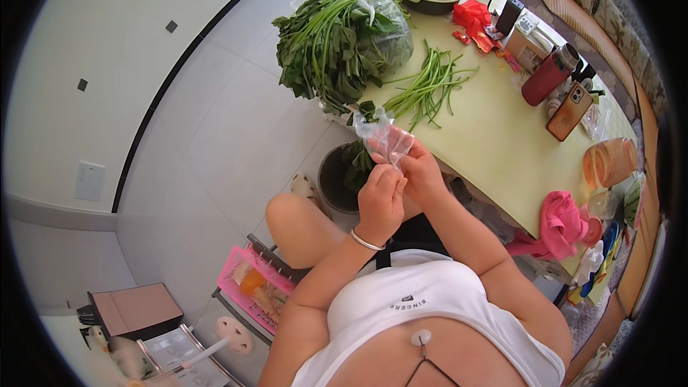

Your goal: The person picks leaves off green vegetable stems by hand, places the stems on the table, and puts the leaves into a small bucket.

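Left hand [381, 197] and right hand [423, 170] pinch a clear plastic bag [374, 127], near-left of green stems [430, 89], seemingly opening it; its mouth needs parting next.

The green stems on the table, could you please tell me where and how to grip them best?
Probably around the middle of the stems, coming from the right: the thin stems overlap there while their ends splay apart, and the leafy greens crowd their left side.

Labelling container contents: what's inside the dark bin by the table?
Dark green leaves show inside the dark bin, toward the picture's right. Anything beneath them is covered, and the left hand hides part of the bin's right side.
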Demonstrator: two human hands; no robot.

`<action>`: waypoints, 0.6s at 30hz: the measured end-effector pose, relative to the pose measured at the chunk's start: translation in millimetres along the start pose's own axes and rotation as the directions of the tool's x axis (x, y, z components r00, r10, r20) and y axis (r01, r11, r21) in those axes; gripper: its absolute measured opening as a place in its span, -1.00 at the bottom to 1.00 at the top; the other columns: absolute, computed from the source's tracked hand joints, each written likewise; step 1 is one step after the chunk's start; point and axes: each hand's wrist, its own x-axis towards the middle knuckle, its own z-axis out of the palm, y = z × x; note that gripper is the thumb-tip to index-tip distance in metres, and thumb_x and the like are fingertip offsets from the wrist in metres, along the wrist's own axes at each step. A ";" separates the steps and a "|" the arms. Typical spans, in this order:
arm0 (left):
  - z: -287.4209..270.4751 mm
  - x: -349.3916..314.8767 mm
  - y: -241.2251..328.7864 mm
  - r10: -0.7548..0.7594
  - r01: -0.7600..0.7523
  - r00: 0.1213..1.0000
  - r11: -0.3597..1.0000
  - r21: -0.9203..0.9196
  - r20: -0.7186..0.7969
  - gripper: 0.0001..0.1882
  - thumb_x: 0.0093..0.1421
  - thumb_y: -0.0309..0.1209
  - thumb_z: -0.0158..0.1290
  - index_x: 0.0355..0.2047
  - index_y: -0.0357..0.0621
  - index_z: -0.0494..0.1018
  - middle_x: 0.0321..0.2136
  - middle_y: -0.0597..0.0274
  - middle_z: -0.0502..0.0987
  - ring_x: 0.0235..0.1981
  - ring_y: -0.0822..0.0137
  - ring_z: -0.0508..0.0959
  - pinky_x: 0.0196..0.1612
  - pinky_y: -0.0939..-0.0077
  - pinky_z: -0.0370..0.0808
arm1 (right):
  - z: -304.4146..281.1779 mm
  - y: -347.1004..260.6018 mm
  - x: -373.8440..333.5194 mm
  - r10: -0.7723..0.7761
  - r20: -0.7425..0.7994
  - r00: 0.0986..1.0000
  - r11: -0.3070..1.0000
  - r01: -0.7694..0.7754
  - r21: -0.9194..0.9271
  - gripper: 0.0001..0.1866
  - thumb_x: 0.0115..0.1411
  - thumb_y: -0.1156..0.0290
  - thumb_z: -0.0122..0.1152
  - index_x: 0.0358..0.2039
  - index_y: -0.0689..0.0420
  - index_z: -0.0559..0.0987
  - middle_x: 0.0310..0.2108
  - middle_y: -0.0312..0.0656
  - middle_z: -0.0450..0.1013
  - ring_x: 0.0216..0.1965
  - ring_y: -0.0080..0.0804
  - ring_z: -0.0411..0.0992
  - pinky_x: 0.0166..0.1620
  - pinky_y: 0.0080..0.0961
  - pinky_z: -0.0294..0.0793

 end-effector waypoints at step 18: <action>5.4 -26.4 -48.2 -0.416 0.411 0.909 0.900 -0.144 -0.002 -0.86 0.25 -0.51 -0.02 -0.47 -0.22 0.34 -0.59 0.27 0.39 -0.67 0.47 0.36 -0.59 0.58 0.29 | -31.8 21.7 -15.3 0.234 -0.008 0.972 0.928 -0.226 -0.296 -0.65 0.23 0.61 -0.10 0.03 0.33 0.42 -0.08 -0.06 0.43 -0.04 -0.25 0.42 0.04 -0.36 0.42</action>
